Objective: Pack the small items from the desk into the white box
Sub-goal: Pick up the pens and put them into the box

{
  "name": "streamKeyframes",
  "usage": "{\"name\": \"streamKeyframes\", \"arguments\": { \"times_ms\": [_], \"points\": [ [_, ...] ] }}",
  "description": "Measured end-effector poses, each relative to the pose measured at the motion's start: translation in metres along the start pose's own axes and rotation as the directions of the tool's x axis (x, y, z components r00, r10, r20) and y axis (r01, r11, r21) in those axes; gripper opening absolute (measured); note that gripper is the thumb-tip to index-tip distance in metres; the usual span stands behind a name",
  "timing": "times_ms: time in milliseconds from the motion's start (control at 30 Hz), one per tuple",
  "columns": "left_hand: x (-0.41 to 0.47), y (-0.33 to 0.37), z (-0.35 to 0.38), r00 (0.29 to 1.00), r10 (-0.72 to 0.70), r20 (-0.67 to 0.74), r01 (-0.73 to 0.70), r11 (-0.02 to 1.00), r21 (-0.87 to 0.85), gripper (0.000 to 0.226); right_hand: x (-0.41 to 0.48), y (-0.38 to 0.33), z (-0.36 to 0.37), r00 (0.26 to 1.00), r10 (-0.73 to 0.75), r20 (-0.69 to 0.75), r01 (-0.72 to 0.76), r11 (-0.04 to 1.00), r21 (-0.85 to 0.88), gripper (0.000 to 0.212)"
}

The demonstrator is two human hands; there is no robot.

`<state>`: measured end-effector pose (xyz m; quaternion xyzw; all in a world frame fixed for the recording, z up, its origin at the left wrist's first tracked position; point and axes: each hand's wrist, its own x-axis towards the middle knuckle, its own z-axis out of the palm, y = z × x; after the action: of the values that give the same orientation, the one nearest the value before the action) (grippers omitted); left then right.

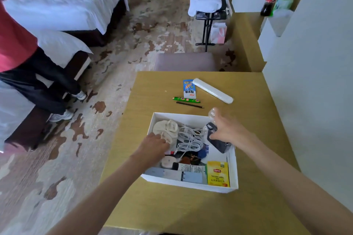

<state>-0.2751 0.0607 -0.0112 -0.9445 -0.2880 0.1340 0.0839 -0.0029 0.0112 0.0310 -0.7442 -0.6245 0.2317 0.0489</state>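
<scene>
The white box (191, 183) stands on the wooden desk (172, 206), holding a cream cloth (167, 128), a coiled white cable (191, 137), a yellow Lipton tea sachet (218, 174) and other small items. My left hand (155, 147) reaches into the box's left side, its fingers curled on the cream cloth. Over the box's right side, my right hand (228, 131) grips a clear plastic bag with a dark item (219, 146) inside. Beyond the box lie a blue-and-white packet (189, 88), a long white case (213, 90), a green stick (186, 99) and a thin dark stick (189, 105).
A padded chair (185, 62) is tucked behind the desk's far edge. A white wall (315, 82) borders the desk on the right. A person in a red top (13, 44) stands at the left by the beds. A luggage rack (208, 15) stands further back.
</scene>
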Motion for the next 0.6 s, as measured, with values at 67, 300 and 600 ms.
{"name": "streamKeyframes", "arguments": {
  "times_ms": [67, 300, 600],
  "points": [
    [0.004, 0.002, 0.009, 0.993, 0.043, 0.108, -0.044, 0.999, 0.006, 0.030, 0.000, -0.004, 0.012, 1.000, -0.004, 0.009, 0.004, 1.000, -0.029, 0.070],
    [0.010, 0.008, 0.021, 0.993, 0.050, 0.102, -0.037, 0.991, -0.125, 0.022, 0.008, -0.002, 0.026, 0.998, 0.018, 0.068, -0.012, 0.997, -0.080, 0.106],
    [0.017, 0.000, 0.022, 0.994, 0.088, 0.070, -0.076, 0.986, -0.151, 0.037, 0.010, -0.003, 0.023, 0.993, 0.096, 0.069, -0.092, 0.993, -0.068, 0.110]
  ]
}}
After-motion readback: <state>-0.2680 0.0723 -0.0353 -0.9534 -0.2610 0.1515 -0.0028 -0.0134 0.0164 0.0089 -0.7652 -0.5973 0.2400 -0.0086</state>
